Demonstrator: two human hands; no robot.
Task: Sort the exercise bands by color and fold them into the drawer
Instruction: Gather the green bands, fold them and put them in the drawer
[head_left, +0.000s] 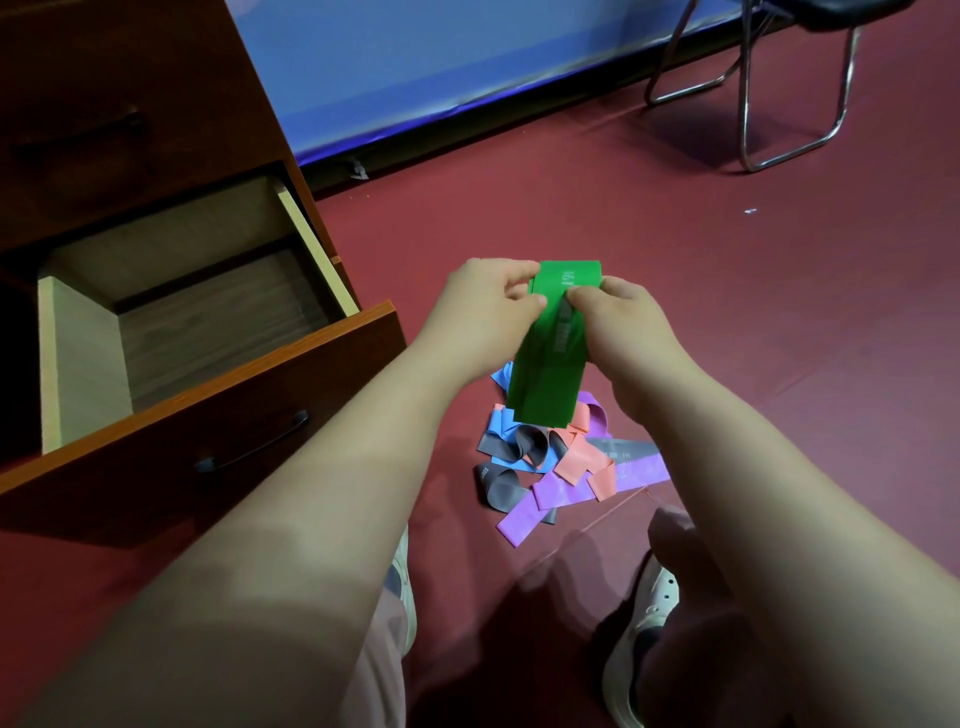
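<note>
Hanging above the floor, the green exercise bands are pinched at their top end by both hands. The left hand and right hand each curl thumb and fingers onto the stack, probably to square its layers for folding (it looks like more than one band). Just below lies the mixed pile of bands. The open drawer stands to the left, its front near the left forearm, and the red floor leaves room to the right.

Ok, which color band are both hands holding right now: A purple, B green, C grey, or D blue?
B: the left hand and right hand both pinch the top of the green band, while purple, grey, blue and salmon ones lie in the pile of bands on the floor.
</note>
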